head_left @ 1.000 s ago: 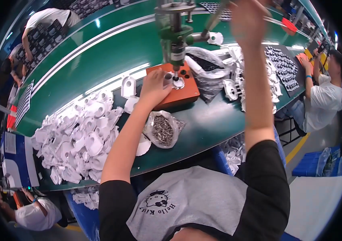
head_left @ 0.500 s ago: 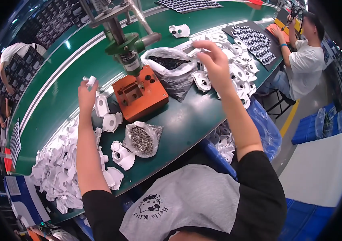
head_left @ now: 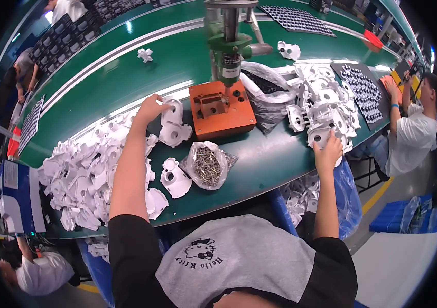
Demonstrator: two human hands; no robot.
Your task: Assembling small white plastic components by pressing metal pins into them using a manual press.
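Note:
My left hand [head_left: 151, 109] has its fingertips closed on the edge of a white plastic housing [head_left: 172, 112], left of the orange fixture block [head_left: 221, 122]. A second white housing [head_left: 174, 134] lies just below that one, against it. On the right, my right hand [head_left: 328, 153] grips a white housing with a round hole [head_left: 319, 137] at the near edge of a heap of similar parts [head_left: 331, 97]. Above the orange block stands a green press [head_left: 227, 49], its tip reaching down to the block. A small white part [head_left: 145, 55] lies on the green belt beyond my left hand.
An open bag of metal screws or pins [head_left: 208, 167] sits before the block, beside a loose housing [head_left: 175, 178]. A large white heap [head_left: 82, 174] covers the left. Behind the block is a bag of black parts [head_left: 267, 92]. A co-worker [head_left: 413, 118] sits at right.
My left hand has let go of the small white part, now on the belt, and come back to a housing. My right hand has moved down and nearer, onto a housing. The view has swung left.

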